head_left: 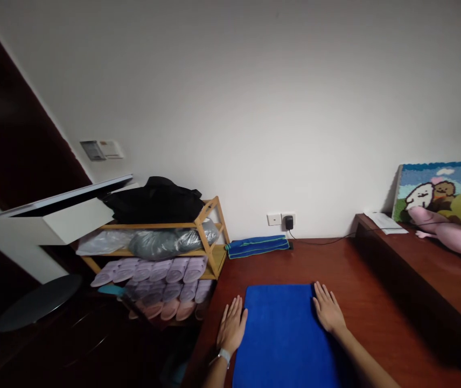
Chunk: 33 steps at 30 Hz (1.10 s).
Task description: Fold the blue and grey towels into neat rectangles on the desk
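Observation:
A plain blue cloth (283, 334) lies flat and spread out on the reddish-brown wooden table (368, 307); its near end runs out of the bottom of the view. My left hand (231, 326), with a pale band at the wrist, rests palm down on the table along the cloth's left edge. On the opposite side my right hand (329, 308) lies palm down at the cloth's right edge, thumb near the far corner. Both hands have their fingers stretched out and hold nothing. Behind them a folded blue cloth with green trim (258, 247) sits against the wall.
A wooden shoe rack (214, 237) with several lilac and pink slippers (169, 269) and a black bag (158, 202) stands left of the table. A plugged-in charger (289, 222) trails a cable. On the raised right ledge are papers (386, 222), a picture (432, 186) and plush toys (452, 234).

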### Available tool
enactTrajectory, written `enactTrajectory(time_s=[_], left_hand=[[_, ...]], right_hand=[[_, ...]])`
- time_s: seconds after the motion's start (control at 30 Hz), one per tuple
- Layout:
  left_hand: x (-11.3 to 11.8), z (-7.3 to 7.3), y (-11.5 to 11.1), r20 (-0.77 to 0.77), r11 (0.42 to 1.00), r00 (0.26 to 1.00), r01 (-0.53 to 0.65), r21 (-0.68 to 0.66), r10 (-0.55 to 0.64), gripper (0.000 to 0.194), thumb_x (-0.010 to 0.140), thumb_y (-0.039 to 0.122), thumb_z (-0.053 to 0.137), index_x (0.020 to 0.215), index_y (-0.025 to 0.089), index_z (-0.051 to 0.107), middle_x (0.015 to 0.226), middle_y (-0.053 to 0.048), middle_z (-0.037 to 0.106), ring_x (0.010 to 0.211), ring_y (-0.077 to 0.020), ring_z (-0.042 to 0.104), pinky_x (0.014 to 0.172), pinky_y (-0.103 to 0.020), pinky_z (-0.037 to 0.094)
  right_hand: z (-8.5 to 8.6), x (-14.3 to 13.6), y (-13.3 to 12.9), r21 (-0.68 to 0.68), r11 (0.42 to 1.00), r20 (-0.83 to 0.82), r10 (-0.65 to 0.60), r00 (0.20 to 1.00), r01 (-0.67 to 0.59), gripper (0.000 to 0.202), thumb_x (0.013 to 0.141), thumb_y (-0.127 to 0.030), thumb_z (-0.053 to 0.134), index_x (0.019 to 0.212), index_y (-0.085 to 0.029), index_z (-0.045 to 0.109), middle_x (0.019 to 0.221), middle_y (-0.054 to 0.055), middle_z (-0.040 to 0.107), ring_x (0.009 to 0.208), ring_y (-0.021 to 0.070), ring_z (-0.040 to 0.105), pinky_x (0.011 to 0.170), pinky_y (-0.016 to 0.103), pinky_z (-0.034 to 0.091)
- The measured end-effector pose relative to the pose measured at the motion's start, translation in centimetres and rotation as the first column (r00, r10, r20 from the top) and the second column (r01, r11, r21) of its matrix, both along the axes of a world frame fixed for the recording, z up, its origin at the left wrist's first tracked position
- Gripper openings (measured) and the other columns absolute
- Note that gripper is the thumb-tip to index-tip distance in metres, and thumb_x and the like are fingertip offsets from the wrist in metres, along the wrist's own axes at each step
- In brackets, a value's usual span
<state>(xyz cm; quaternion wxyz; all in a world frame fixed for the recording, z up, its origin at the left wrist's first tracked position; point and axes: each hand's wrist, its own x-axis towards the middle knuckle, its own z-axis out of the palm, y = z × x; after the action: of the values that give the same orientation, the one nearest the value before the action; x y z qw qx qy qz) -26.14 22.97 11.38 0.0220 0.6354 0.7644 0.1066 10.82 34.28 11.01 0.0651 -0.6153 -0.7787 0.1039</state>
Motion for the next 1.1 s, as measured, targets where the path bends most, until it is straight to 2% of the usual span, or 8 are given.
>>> enactTrajectory(time_s=[0.2,0.3,0.4,0.53,0.67,0.77,0.97,1.1], left_hand=[[-0.8,0.3,-0.3,0.036,1.000,0.999,-0.015,0.022,0.014,0.063,0.106,0.052,0.022,0.162,0.023,0.023,0.167,-0.005,0.029,0.154,-0.0202,0.027,0.127,-0.046,0.025],[0.9,1.5,0.3,0.052,0.997,0.997,-0.057,0.061,0.054,0.063,0.107,0.047,0.019,0.164,0.019,0.014,0.170,-0.007,0.020,0.156,-0.0214,0.021,0.127,-0.047,0.026],[6.6,2.8,2.0,0.031,0.992,0.995,0.096,0.087,-0.099,0.061,0.108,0.045,0.016,0.163,0.021,0.017,0.170,-0.005,0.019,0.157,-0.0213,0.018,0.129,-0.046,0.022],[17.2,2.7,5.5,0.057,0.873,0.873,0.480,0.088,-0.485,0.060,0.107,0.047,0.018,0.164,0.027,0.012,0.170,0.001,0.019,0.157,-0.0188,0.019,0.129,-0.042,0.022],[21.0,0.5,7.8,0.105,0.885,0.879,0.464,0.034,-0.464,0.064,0.106,0.051,0.015,0.164,0.023,0.011,0.170,-0.003,0.021,0.157,-0.0211,0.019,0.129,-0.046,0.022],[17.0,-0.3,7.8,0.093,0.937,0.933,0.349,0.002,-0.348,0.066,0.105,0.053,0.015,0.164,0.022,0.013,0.170,-0.004,0.020,0.157,-0.0218,0.016,0.129,-0.048,0.019],[1.0,0.4,2.9,-0.006,0.994,0.998,-0.069,-0.085,0.069,0.076,0.103,0.061,0.015,0.161,0.013,0.027,0.167,-0.010,0.026,0.156,-0.0255,0.023,0.127,-0.049,0.023],[-5.9,-0.7,-1.4,-0.102,0.995,0.990,-0.097,-0.017,0.095,0.071,0.104,0.058,0.023,0.159,0.015,0.033,0.166,-0.009,0.031,0.154,-0.0262,0.028,0.126,-0.050,0.025]], right_hand=[[-0.7,0.1,0.6,-0.033,0.999,-0.013,0.005,1.000,-0.005,0.069,0.102,-0.044,0.009,0.163,-0.012,0.017,0.170,0.001,0.018,0.157,0.0191,0.013,0.128,0.040,0.008],[-1.2,0.2,0.6,-0.021,1.000,-0.039,0.010,0.999,-0.011,0.068,0.102,-0.044,0.012,0.162,-0.013,0.019,0.169,0.002,0.020,0.157,0.0197,0.014,0.128,0.042,0.009],[-1.5,0.4,0.6,-0.005,1.000,-0.035,0.022,0.999,-0.022,0.069,0.101,-0.044,0.011,0.162,-0.013,0.019,0.169,0.002,0.019,0.157,0.0197,0.014,0.128,0.043,0.009],[-1.9,0.5,0.7,-0.012,0.999,0.018,0.037,0.999,-0.037,0.070,0.101,-0.042,0.010,0.162,-0.011,0.018,0.170,0.002,0.017,0.157,0.0209,0.013,0.128,0.043,0.010],[-2.1,0.6,0.9,-0.010,0.998,0.054,0.063,0.997,-0.063,0.069,0.100,-0.042,0.010,0.162,-0.012,0.018,0.170,0.001,0.017,0.157,0.0208,0.012,0.128,0.042,0.011],[-1.9,0.5,0.9,-0.010,0.999,0.047,0.030,0.998,-0.030,0.069,0.101,-0.043,0.009,0.162,-0.012,0.017,0.169,0.001,0.018,0.157,0.0203,0.013,0.128,0.042,0.011],[-1.6,0.4,0.7,-0.013,1.000,0.015,0.015,1.000,-0.015,0.068,0.102,-0.043,0.011,0.162,-0.012,0.018,0.169,0.002,0.020,0.157,0.0206,0.013,0.128,0.042,0.011],[-1.8,0.4,0.8,0.002,1.000,-0.004,0.012,1.000,-0.012,0.068,0.102,-0.042,0.012,0.162,-0.012,0.020,0.169,0.004,0.022,0.157,0.0208,0.015,0.128,0.043,0.011]])
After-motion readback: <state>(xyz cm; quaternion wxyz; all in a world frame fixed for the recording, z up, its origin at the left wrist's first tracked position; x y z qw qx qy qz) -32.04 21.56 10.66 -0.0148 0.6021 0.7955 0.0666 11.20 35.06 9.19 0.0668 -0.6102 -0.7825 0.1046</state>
